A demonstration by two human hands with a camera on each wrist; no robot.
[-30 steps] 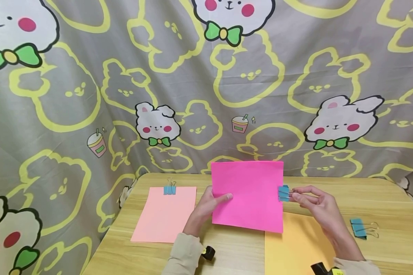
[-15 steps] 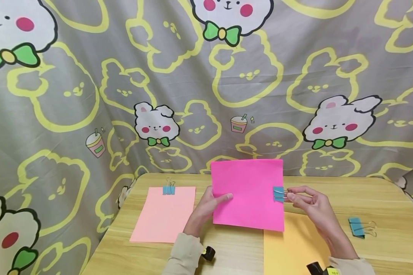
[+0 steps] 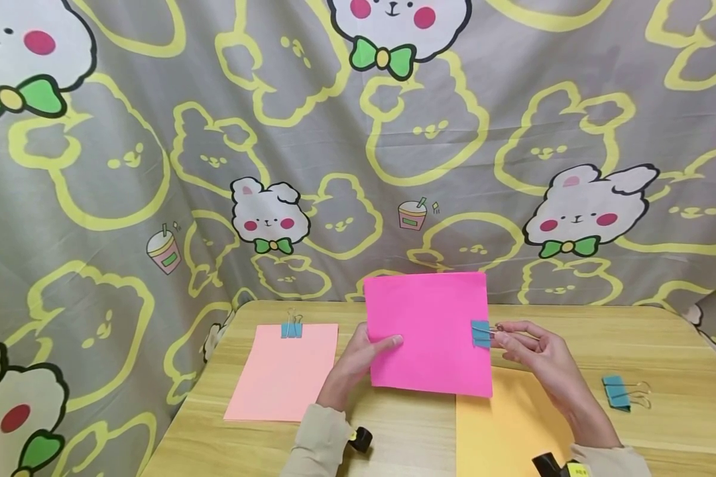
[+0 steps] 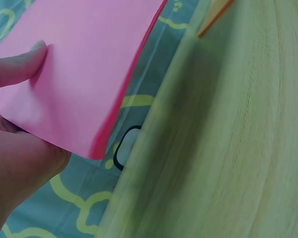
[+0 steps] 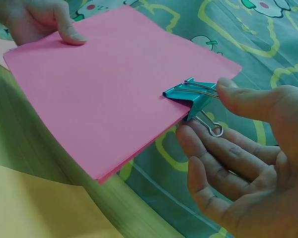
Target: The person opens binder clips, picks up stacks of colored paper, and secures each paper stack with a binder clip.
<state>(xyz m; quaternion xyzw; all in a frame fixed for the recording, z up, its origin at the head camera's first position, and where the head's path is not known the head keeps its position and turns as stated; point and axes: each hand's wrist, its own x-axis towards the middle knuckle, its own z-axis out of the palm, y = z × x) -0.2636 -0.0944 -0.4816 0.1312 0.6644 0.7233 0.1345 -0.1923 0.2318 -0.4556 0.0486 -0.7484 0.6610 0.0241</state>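
Note:
A stack of bright pink paper (image 3: 429,338) is held up above the table, tilted toward the camera. My left hand (image 3: 360,361) grips its left edge, thumb on the front face and fingers behind. On the stack's right edge sits a blue binder clip (image 5: 191,96), its jaws over the sheets. My right hand (image 3: 537,351) is at the clip's wire handles; in the right wrist view the thumb is on the upper handle, and the curled fingers lie below, by the lower handle (image 5: 211,125).
Light pink paper (image 3: 283,377) with another blue clip (image 3: 292,330) along its top lies on the wooden table (image 3: 412,437) at left. Yellow-orange paper (image 3: 507,430) lies below my right hand. A loose blue clip (image 3: 617,393) rests at far right. A patterned curtain (image 3: 334,152) hangs behind.
The clip has moved left from the pink stack's right edge to sit further over the sheets, and my right hand has moved left with it. The left hand keeps its grip.

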